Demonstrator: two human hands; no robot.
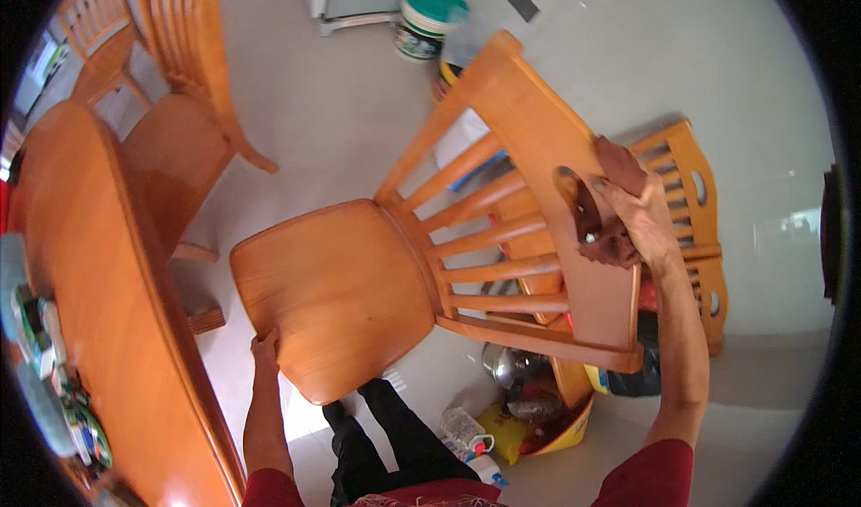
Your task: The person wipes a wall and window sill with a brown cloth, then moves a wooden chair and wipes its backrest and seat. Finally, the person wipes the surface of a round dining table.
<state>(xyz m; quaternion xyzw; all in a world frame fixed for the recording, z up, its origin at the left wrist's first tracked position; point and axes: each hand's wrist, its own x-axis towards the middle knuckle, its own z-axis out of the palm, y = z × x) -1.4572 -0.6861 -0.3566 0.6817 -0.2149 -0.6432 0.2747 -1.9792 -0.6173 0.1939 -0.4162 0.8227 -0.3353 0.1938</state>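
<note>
A wooden chair (332,296) with a slatted back stands in front of me, its seat toward the left and its backrest toward the right. My left hand (265,347) grips the seat's near left edge, with most of its fingers out of sight. In my right hand (641,211) is a reddish-brown cloth (621,164), pressed on the broad top rail (538,121) of the backrest. Part of the cloth hangs below the hand, beside the oval hole in the rail.
A wooden table (117,327) runs along the left, with another chair (184,139) tucked against it. Beyond stands a bucket with a green lid (435,4). Wooden furniture with slatted backs (704,188) lines the right wall. A plastic bottle (462,428) and bags lie near my feet.
</note>
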